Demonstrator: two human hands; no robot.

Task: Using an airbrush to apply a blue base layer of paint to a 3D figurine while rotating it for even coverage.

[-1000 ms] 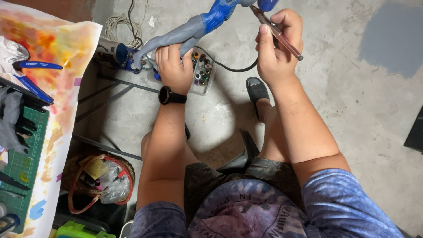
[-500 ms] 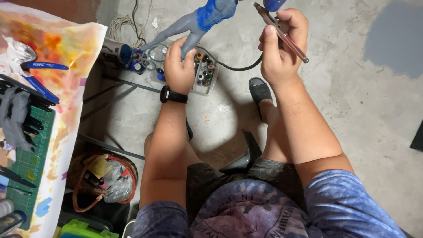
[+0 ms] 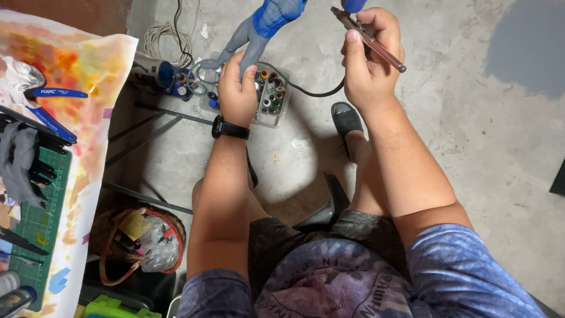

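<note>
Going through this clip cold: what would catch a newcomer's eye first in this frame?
Top centre, the left hand grips a grey figure partly coated in blue, while the right hand holds a slim reddish airbrush beside it. Below the figure, on the concrete floor, sits a clear box of small paint bottles. At far left, a table edge carries a paint-stained sheet in orange and yellow.

A clear plastic box (image 3: 272, 94) of small paint bottles with coloured caps sits on the concrete floor under the left hand (image 3: 237, 94). A crumpled clear bag (image 3: 154, 244), possibly packaging, lies in the wicker basket (image 3: 112, 224) lower left.
</note>
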